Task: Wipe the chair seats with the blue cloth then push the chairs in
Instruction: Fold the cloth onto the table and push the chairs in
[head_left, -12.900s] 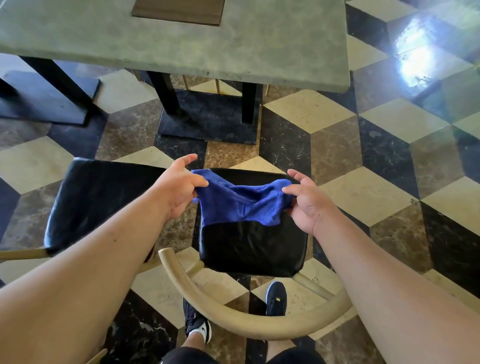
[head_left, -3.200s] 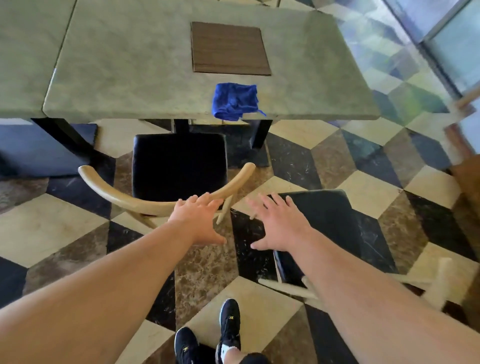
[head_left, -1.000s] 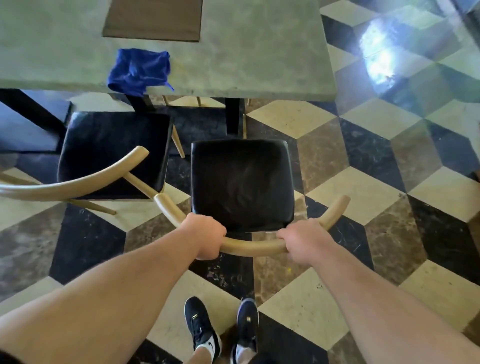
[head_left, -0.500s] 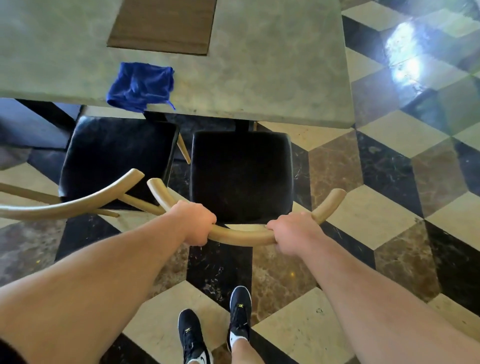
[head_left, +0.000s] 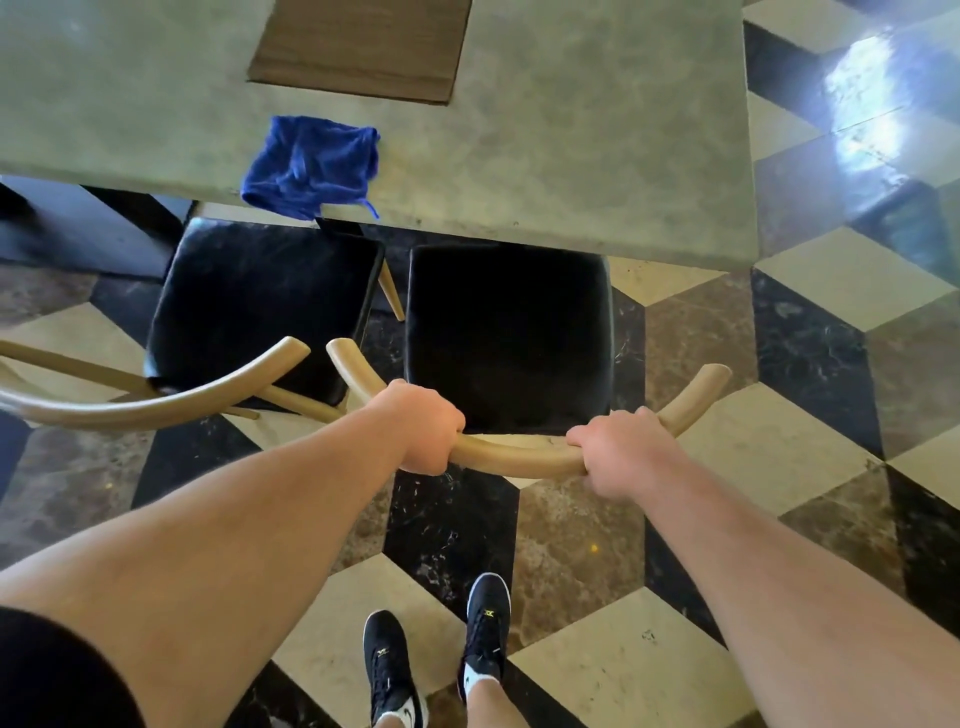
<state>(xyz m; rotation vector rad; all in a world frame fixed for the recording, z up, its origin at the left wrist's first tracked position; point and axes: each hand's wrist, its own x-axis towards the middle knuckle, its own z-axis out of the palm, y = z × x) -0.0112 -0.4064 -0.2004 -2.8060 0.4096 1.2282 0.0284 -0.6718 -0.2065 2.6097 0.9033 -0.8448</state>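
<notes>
Two chairs with black padded seats and curved pale wood backrests stand side by side at the table. My left hand (head_left: 426, 428) and my right hand (head_left: 621, 452) both grip the backrest (head_left: 519, 457) of the right chair, whose seat (head_left: 506, 332) has its front edge under the table's near edge. The left chair's seat (head_left: 260, 306) sits partly under the table too, with its backrest (head_left: 156, 405) curving off to the left. The crumpled blue cloth (head_left: 311, 163) lies on the table's near edge, above the left chair.
The grey-green stone table (head_left: 597, 130) carries a brown placemat (head_left: 363, 47). Its black base (head_left: 78, 228) shows at the left. The floor is glossy cube-patterned tile, with glare at the top right. My black shoes (head_left: 441, 660) stand just behind the right chair.
The right chair has slid forward toward the table under both hands; its seat front is now beneath the tabletop edge. I have stepped forward with it.
</notes>
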